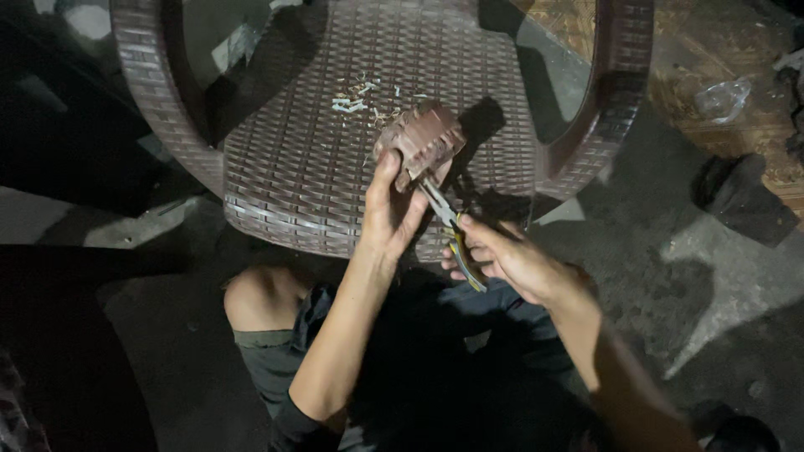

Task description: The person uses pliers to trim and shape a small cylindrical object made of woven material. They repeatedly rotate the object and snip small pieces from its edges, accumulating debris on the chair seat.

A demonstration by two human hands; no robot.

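Both forearms rise from the lower edge of the view, above a bent knee [260,297] and dark clothing. Left hand [389,213] is clenched around the lower side of a brown ribbed block [423,142], thumb up along its left face, holding it tilted just above the seat of a brown woven plastic chair [310,167]. Right hand [511,259] is closed on the yellow-and-dark handles of a pair of pliers [448,226]; the metal nose runs up and to the left from this grip and meets the underside of the block, right beside the left fingers. Whether the nose is clamped on a part of the block cannot be told. The block therefore sits above and left of the right hand, with the tool bridging the two. No container is in view; the chair seat carries a small scatter of pale scraps [356,100] just behind the block, apart from both hands. A crumpled clear plastic piece [722,99] lies on the floor at upper right, well apart, near a dark lump [741,201] on the grey concrete floor [670,268]
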